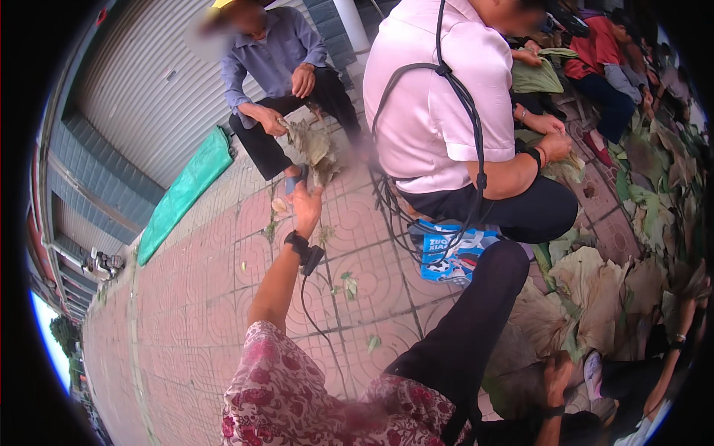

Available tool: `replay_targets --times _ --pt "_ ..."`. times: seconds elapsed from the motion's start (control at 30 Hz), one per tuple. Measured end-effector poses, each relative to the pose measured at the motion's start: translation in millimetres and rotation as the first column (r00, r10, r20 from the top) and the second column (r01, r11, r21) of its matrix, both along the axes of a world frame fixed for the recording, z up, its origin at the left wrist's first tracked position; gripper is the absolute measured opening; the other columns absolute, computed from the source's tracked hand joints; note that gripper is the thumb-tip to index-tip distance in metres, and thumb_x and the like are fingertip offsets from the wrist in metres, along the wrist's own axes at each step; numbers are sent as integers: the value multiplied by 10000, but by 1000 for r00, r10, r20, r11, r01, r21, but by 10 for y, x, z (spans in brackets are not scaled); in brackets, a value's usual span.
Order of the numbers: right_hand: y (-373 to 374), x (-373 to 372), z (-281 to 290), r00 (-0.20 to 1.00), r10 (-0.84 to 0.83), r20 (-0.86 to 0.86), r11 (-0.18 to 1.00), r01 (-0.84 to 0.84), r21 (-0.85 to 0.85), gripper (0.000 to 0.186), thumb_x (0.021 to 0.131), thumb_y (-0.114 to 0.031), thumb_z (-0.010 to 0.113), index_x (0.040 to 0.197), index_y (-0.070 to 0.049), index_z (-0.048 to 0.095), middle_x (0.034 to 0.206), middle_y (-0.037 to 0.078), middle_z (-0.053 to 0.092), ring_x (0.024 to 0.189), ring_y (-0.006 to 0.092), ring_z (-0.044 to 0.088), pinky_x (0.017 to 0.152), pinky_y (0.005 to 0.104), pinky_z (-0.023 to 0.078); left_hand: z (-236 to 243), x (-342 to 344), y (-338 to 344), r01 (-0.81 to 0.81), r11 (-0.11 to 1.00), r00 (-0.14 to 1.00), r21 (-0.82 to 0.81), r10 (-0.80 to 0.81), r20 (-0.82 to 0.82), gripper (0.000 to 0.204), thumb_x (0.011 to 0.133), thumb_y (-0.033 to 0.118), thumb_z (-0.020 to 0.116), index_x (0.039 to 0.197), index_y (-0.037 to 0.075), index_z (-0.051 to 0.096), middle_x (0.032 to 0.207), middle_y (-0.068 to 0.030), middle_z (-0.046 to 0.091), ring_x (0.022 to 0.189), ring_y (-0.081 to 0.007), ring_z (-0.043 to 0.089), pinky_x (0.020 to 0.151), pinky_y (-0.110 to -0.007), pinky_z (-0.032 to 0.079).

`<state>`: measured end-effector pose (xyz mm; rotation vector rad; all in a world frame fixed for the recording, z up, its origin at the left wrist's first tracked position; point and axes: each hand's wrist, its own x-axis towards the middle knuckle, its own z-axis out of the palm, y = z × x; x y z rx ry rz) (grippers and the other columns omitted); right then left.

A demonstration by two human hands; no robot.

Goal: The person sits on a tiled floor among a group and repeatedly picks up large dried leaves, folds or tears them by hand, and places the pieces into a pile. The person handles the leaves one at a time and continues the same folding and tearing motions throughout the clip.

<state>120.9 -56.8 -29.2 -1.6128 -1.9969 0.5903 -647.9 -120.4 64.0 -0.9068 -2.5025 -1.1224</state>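
Note:
My left hand (306,208) reaches forward over the pavement, with thumb and fingers apart. Just beyond its fingertips hangs a crumpled, grey-green dried leaf (312,146), held by a seated person in a blue shirt (271,56). I cannot tell whether my fingers touch the leaf's lower end. A hand with a dark wristband, which looks like my right hand (556,377), shows low on the right, beside a dull green leaf (515,390). Its fingers are too dim to make out a grip.
A person in a pink shirt (424,89) sits close ahead on the right, trailing black cables (480,141). Beneath is a blue printed bag (446,256). Large dried leaves (587,286) cover the ground at right, among more people. A green folded sheet (182,197) lies near the shutter.

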Motion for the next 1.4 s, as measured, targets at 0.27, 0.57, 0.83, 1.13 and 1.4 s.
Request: replay_targets --times 0.27,0.57,0.83,1.13,1.4 --pt "-14 202 17 1000 4 20 1000 -4 6 84 748 -17 617 801 40 587 725 238 617 680 428 600 624 450 453 95 -855 186 44 996 998 73 -47 41 422 825 276 689 1149 5 672 1304 -294 510 1228 -388 490 1000 -429 409" --pt "-136 600 43 989 10 151 974 24 -227 162 762 -129 634 861 0 630 796 196 647 774 385 635 697 441 492 436 -1865 418 -47 995 946 87 16 324 435 811 308 692 1222 163 698 1403 -232 474 1285 -339 499 1063 -397 403" --pt "-308 533 -122 977 -44 211 992 67 -103 206 720 -192 649 757 7 615 711 183 627 685 379 613 647 442 474 412 -1786 447 47 880 681 472 -374 629 267 872 191 636 1059 22 723 967 -33 684 811 -141 578 734 -282 445" --pt "-353 398 -106 997 -62 53 961 74 -268 184 738 -110 674 824 36 602 743 153 617 673 277 600 655 398 475 -937 486 -640 237 967 91 91 -115 989 253 885 65 662 1134 61 705 1000 -1 669 842 -108 599 758 -271 496" --pt "-447 420 26 986 -43 164 953 89 -288 197 775 -37 625 952 49 626 840 182 665 770 278 639 748 383 504 -2747 1017 -888 481 786 754 -389 -144 641 273 795 112 668 1051 31 625 829 -177 685 740 -342 675 655 -410 534"
